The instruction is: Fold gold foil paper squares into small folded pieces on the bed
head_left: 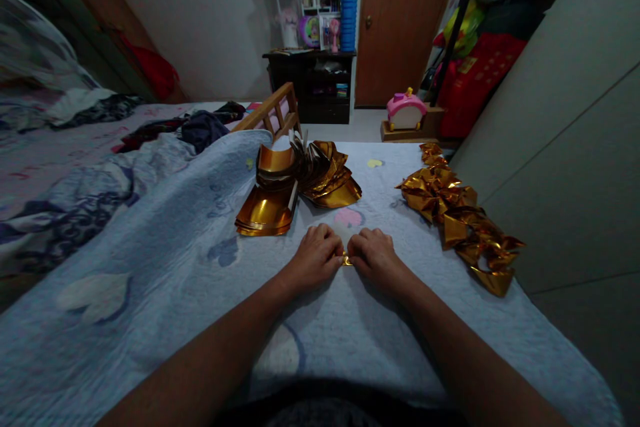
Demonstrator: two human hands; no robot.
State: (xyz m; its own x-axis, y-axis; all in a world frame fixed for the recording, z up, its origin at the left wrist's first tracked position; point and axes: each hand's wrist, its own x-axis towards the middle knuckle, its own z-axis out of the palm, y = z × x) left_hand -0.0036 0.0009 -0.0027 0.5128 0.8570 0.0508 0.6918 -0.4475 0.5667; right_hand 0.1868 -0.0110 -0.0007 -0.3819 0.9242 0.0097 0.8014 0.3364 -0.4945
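Note:
My left hand (319, 255) and my right hand (374, 255) meet low over the quilt, fingers curled and pinching. Between them is a small sheet of gold foil paper (347, 259); a gold strip shows at the fingertips, and a pale part lies beyond. Most of the sheet is hidden by my fingers. Ahead and to the left lies a fanned stack of gold foil paper (267, 210), with loose sheets bending to both sides. On the right, several folded gold foil pieces (457, 213) lie in a long heap.
The blue quilt (190, 320) covers the surface under my hands. At the left is a bed with clothes (203, 130) and a wooden rail (273, 110). A pink toy (406, 111) stands beyond the far edge, near a dark cabinet (310, 90). A pale panel (565, 147) rises at the right.

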